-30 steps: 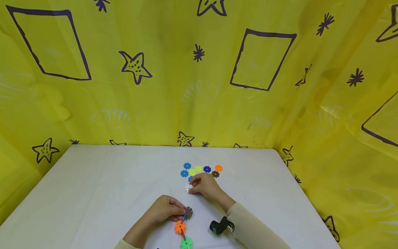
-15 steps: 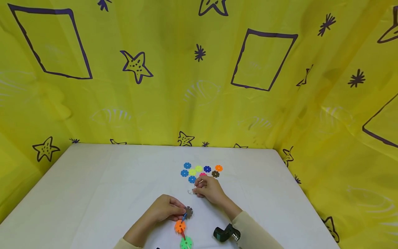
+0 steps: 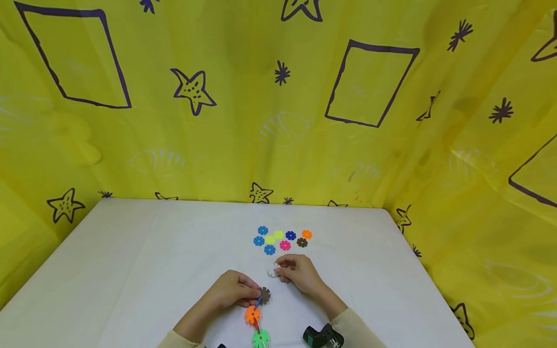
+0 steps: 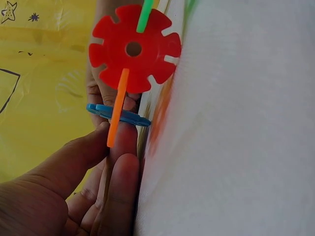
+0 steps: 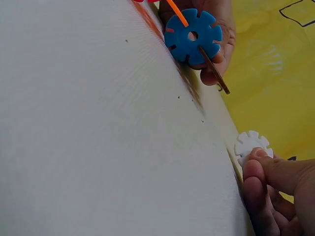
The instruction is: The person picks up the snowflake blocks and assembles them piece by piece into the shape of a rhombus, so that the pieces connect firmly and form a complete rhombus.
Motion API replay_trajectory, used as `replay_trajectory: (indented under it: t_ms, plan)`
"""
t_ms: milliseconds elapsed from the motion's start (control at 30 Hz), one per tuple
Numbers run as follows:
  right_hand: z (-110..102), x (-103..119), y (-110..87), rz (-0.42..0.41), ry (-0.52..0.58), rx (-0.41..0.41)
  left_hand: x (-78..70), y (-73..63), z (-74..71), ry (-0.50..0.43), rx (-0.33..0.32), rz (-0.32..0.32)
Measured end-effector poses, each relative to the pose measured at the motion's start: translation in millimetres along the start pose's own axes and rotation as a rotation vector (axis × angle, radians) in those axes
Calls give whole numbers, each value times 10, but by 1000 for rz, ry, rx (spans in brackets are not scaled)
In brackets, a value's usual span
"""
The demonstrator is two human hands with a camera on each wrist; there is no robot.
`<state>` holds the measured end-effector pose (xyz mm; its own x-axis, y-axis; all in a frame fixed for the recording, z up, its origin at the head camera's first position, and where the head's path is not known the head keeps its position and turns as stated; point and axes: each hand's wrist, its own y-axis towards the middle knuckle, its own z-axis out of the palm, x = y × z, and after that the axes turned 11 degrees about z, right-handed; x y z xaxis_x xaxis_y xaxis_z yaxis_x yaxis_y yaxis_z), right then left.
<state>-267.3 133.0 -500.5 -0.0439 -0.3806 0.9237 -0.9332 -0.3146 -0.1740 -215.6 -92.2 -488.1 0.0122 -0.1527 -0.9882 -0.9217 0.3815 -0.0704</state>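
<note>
My left hand (image 3: 232,291) pinches the brown notched disc (image 3: 265,296) at the far end of a chain of interlocking plastic discs. Down the chain from it come a blue disc (image 5: 209,32), an orange disc (image 3: 251,315), a red disc (image 4: 156,51) and a green disc (image 3: 260,339), slotted crosswise into one another. To the right and farther back, my right hand (image 3: 301,276) holds a white notched disc (image 5: 246,142) between thumb and fingers. Its toothed edge sticks out toward the left hand, apart from the chain. The fingers partly cover both held discs.
Beyond the hands lies a loose group of flat discs on the white table (image 3: 130,270), among them a pink disc (image 3: 285,245), an orange disc (image 3: 307,234) and a blue disc (image 3: 269,250). A black wrist camera (image 3: 321,336) sits by the right sleeve. Yellow patterned cloth (image 3: 226,145) surrounds the table.
My right hand has drawn the white disc back from the loose discs, toward me and a little right, uncovering the pink one. The left hand keeps its hold on the chain.
</note>
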Motion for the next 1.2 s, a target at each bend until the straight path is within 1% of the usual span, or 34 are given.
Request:
replay_trajectory:
  t_ms: [167,600,967,1200]
  plan:
    - [-5,-22,-72,22,29,36,27,22,-5,-5,2,11]
    - [0,-7,-210,43,20,89,21,28,-7,18,13,2]
    - [4,-31,-227,-7,6,115,-2,27,3,20,19,-1]
    - [13,-22,-238,-20,-39,124,-5,21,2,20,20,6]
